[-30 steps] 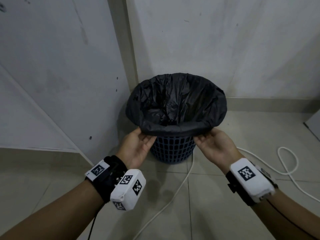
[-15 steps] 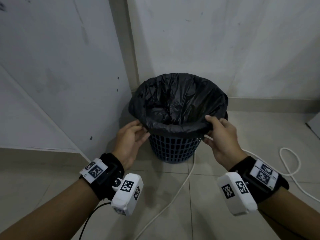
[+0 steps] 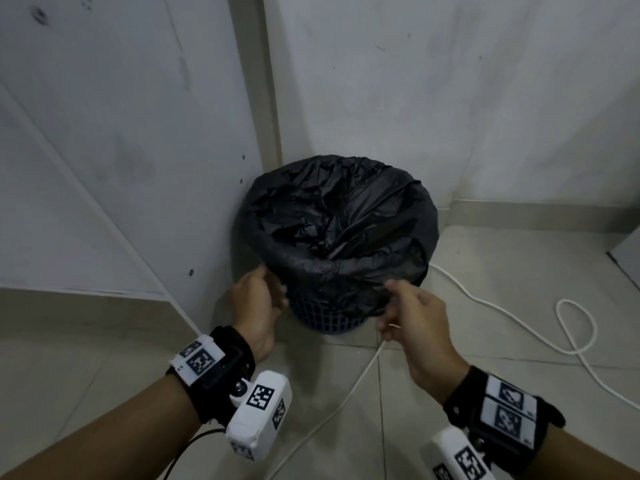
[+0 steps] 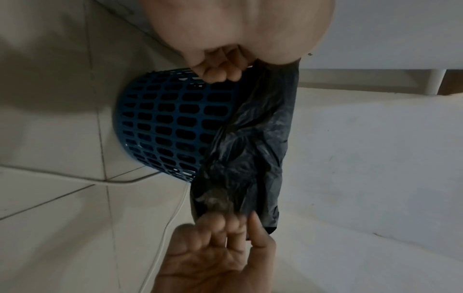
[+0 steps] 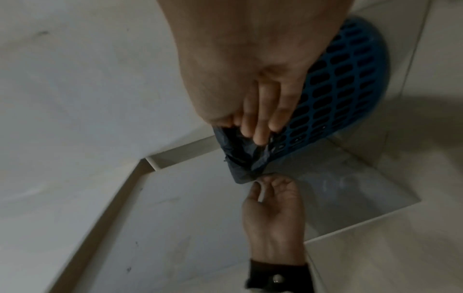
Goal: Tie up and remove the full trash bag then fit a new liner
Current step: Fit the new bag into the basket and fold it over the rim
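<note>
Both hands (image 3: 256, 306) (image 3: 412, 320) dropped, pinching liner (image 3: 339, 220) hem below rim.

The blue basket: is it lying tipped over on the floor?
No, the blue basket stands upright on the floor tiles, with the black bag folded over its rim.

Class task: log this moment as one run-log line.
black plastic liner: folded over blue lattice bin | left hand: grips skirt | right hand: pinches skirt

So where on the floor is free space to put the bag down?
Bare tiles lie left of the blue basket, below the wall panel. On the right, the white cable loops across the floor. The basket stands tight in the corner.
</note>
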